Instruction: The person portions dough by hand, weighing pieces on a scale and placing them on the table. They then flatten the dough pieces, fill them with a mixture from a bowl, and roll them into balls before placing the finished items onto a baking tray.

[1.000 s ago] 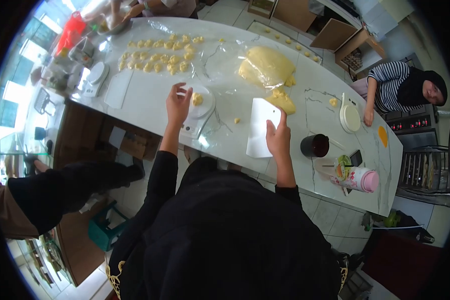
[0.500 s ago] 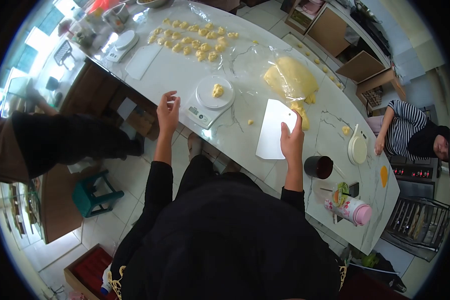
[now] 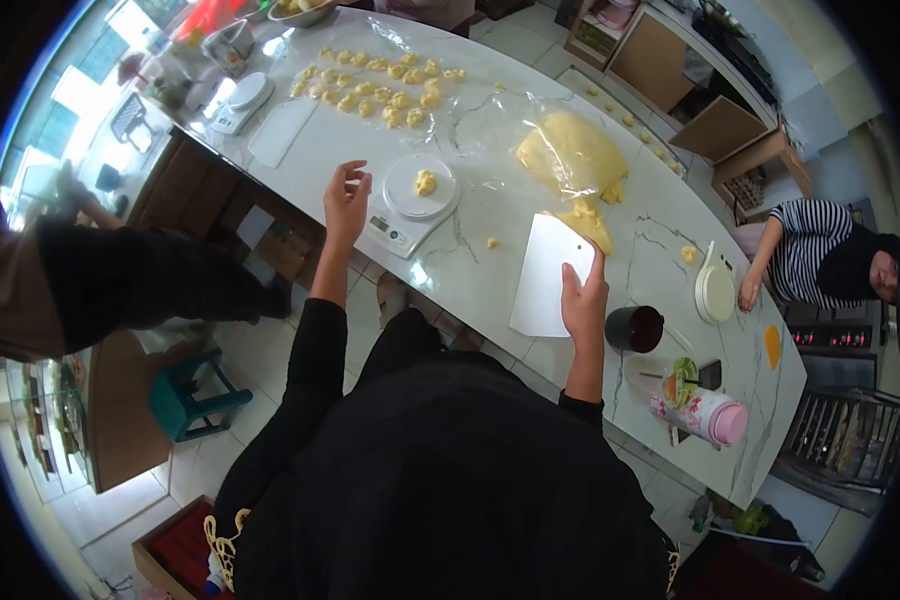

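White dough scraper (image 3: 548, 280) we're pinching in right grip (image 3: 585, 292); left grip (image 3: 347, 203) we're holding half-spread beside kitchen scale (image 3: 412, 208) bearing dough lump (image 3: 426, 183).

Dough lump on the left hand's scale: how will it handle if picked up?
The dough lump will probably squash under a pinch; its surface looks soft and knobbly. Its uneven outline makes free rolling on the scale unlikely. Likely light, being smaller than the left hand.

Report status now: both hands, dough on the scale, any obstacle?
Left hand empty, beside scale. Right hand grips white scraper. Dough piece on scale, nothing blocking it. Small dough bit between scale and scraper.
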`<state>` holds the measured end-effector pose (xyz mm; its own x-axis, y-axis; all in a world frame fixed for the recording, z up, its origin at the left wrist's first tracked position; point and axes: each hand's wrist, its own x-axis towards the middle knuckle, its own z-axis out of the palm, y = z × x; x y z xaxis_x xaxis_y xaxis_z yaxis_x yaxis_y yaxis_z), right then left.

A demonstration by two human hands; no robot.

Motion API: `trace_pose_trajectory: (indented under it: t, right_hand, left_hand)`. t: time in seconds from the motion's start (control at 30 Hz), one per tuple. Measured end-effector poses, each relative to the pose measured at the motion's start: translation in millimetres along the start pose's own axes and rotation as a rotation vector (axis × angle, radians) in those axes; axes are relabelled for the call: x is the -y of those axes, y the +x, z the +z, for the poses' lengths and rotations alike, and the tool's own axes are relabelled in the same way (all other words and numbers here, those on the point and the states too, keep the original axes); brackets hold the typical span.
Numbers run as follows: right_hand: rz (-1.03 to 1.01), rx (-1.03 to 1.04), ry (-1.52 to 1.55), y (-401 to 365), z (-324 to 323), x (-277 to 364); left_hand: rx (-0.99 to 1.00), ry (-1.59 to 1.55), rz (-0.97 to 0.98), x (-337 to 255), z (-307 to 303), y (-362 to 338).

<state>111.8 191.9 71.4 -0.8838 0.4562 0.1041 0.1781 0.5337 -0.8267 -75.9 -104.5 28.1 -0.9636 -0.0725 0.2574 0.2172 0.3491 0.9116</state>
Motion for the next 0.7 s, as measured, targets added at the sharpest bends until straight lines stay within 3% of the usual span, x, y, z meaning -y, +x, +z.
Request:
trace_pose_trajectory:
  t: [0.23, 0.33, 0.43, 0.6, 0.67, 0.7]
  right_hand:
    - [0.071, -0.061, -0.032, -17.5, -14.4, -10.8]
    - [0.022, -0.123, -0.062, -18.1, -12.5, -15.3]
    - [0.051, -0.129, -0.04, -14.2, -8.8, -9.7]
    - [0.1, -0.126, 0.029, -1.0, 9.5, 9.2]
    - [-0.023, -0.134, 0.123, 9.7, 23.5, 7.5]
    - [0.015, -0.109, 0.234, 17.0, 31.2, 9.4]
  left_hand:
    - [0.1, -0.065, 0.067, 0.7, 32.1, 16.3]
    - [0.323, 0.198, 0.322, -5.5, 40.4, 17.8]
    - [0.578, 0.416, 0.397, -0.1, 53.5, 12.5]
    - [0.558, 0.413, 0.421, 5.8, 61.0, 12.1]
    - [0.561, 0.377, 0.431, 11.4, 57.6, 15.8]
    - [0.585, 0.321, 0.439, 16.5, 57.5, 20.5]
